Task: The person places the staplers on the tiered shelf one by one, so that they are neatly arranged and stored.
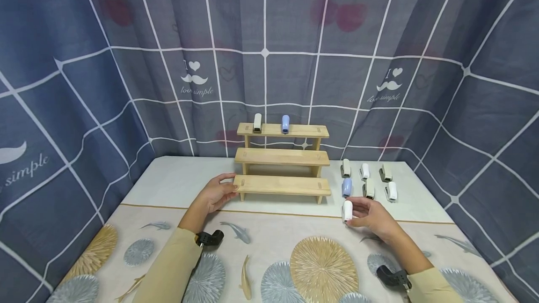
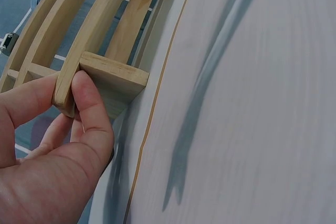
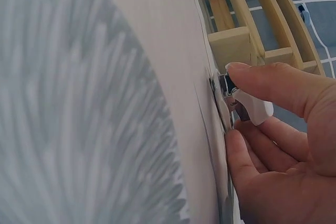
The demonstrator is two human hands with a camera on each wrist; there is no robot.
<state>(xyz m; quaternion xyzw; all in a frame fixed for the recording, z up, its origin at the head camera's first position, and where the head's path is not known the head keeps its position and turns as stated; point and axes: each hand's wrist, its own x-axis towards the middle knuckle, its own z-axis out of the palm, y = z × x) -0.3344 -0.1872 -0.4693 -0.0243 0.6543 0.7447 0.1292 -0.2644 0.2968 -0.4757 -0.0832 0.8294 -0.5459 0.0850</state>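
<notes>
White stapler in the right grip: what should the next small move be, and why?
Probably lift the white stapler toward the top board: the right grip pinches it, a pale stapler and a blue stapler stand on that board with room to their right, and the left grip pinches the bottom board, which may steady things.

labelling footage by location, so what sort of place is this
Probably a curtained-off tabletop workspace: grid-patterned curtains hang around three sides of a table bearing a three-tier wooden stand.
</notes>
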